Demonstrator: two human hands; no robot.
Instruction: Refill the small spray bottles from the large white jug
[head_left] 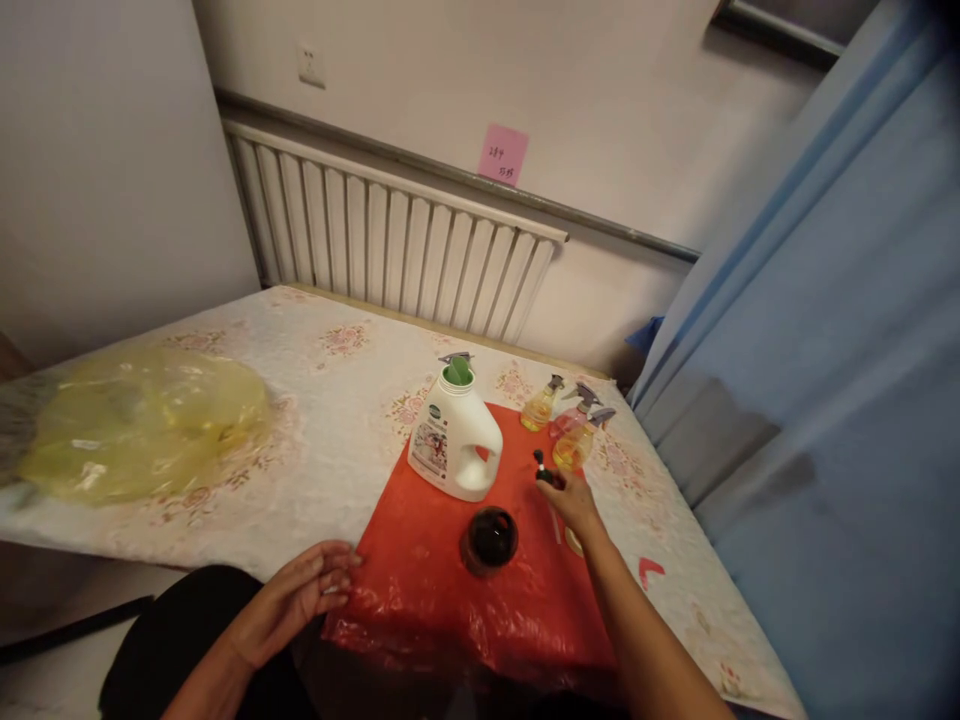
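Observation:
My right hand (574, 502) is closed on a dark spray head (543, 470), held above the right part of a red plastic sheet (420, 590). A thin pale tube (556, 526) hangs below those fingers. Partly hidden behind my right wrist is a small yellowish thing. My left hand (311, 585) rests at the sheet's left edge, fingers stretched out and holding nothing. Between the hands stands a round container of dark liquid (491, 538). Behind it is a white jug (455, 440) with a handle, a label and a green piece (458, 372) in its mouth.
Several trigger spray bottles, one with yellow liquid (537, 412), stand at the sheet's far right. Another sprayer top shows behind the jug. A yellow plastic bag (150, 425) lies left on the flowered tablecloth (337, 400). A radiator (390, 230) and blue curtain (810, 350) border the table.

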